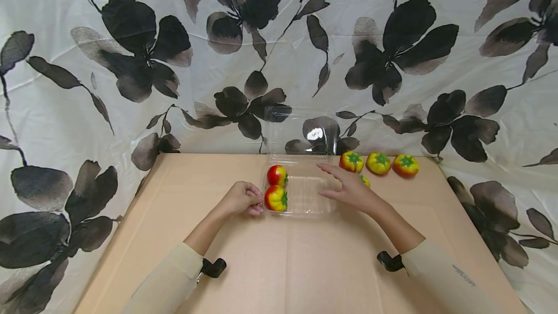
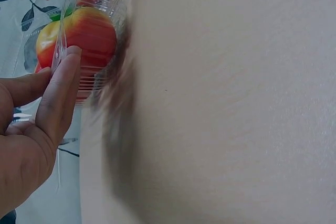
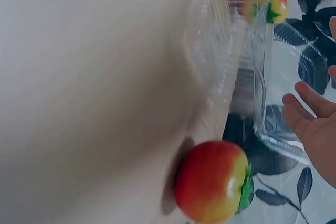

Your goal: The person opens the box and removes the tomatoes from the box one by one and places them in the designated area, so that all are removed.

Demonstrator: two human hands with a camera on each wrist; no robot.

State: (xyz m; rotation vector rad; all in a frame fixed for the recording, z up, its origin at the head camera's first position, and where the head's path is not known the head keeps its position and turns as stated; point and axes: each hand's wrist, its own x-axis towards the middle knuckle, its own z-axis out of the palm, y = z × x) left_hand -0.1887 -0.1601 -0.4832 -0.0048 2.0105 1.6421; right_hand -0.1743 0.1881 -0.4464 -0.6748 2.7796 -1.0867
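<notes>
A clear plastic clamshell box [image 1: 305,197] lies on the table, its lid [image 1: 301,132] raised at the back. Two red-and-yellow fruits with green leafy tops, a rear one [image 1: 276,175] and a front one [image 1: 276,198], sit along its left side. My left hand [image 1: 242,198] pinches the left rim of the box between thumb and fingers, close beside the front fruit [image 2: 92,40]. Over the right side of the box hovers my right hand [image 1: 352,189], fingers spread and holding nothing. One fruit [image 1: 365,181] is mostly hidden behind that hand.
Three more such fruits [image 1: 378,163] stand in a row at the table's back right, near the lid. The brown table [image 1: 279,265] ends at the back against a white cloth [image 1: 314,71] with dark flowers. Each wrist wears a small black camera mount [image 1: 213,268].
</notes>
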